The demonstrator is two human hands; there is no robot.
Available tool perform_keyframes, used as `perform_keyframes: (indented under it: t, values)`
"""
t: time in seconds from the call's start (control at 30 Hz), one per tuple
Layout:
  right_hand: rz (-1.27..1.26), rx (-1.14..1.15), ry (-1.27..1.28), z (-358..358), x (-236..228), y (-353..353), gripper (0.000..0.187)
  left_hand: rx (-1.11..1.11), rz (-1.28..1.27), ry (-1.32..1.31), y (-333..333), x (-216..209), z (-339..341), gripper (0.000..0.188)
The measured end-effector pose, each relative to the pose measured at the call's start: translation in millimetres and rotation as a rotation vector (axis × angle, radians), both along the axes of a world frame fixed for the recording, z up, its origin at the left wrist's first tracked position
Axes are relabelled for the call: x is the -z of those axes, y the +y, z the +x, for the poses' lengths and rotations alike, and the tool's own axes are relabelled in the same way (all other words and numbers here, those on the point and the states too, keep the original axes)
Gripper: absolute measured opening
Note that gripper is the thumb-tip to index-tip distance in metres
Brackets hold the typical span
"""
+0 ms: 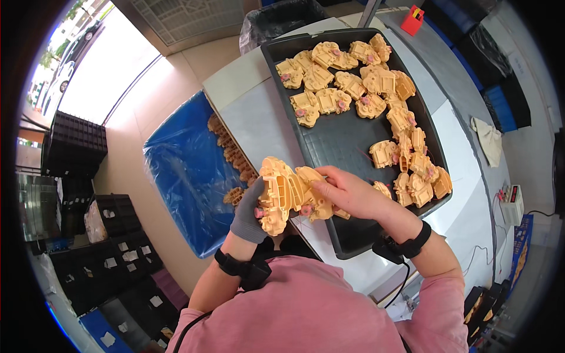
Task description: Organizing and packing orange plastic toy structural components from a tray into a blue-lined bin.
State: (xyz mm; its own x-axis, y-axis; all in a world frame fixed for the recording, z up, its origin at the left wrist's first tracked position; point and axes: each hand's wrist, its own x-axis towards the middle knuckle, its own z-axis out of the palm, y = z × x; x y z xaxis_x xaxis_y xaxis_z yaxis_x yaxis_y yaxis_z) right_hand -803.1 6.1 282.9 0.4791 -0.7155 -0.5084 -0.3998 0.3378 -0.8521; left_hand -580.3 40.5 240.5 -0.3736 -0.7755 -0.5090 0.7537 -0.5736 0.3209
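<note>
My left hand (247,216), in a grey glove, is closed around a yellow plastic housing (279,195) with ribbed slots and a small pink part at its side. My bare right hand (352,192) grips a second yellow housing (318,206), thumb on top. The two housings are close together in front of me, partly overlapping. Further pieces of yellow plastic show around them, partly hidden by my hands. Just beyond, a black tray (338,144) carries many similar yellow housings (334,101), several with pink parts, mostly along its far and right sides.
On the left stands a bin lined with blue plastic (182,176), with rows of yellow-brown pieces (231,147) along its right side. The tray rests on a white table (250,112). At the right are a cloth (487,141) and a small device with a display (513,206). Black crates (73,147) stand far left.
</note>
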Motion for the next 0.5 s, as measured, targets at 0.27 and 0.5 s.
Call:
perform_keyframes:
  t: [0.27, 0.5]
  values:
    - [-0.093, 0.127, 0.000, 9.4, 23.2, 12.0, 0.039, 0.029, -0.008, -0.006, -5.2, 3.1, -3.3, 0.053]
    - [-0.152, 0.195, 0.043, 12.9, 22.7, 13.7, 0.039, 0.055, -0.003, 0.015, -4.9, 14.0, -1.1, 0.055]
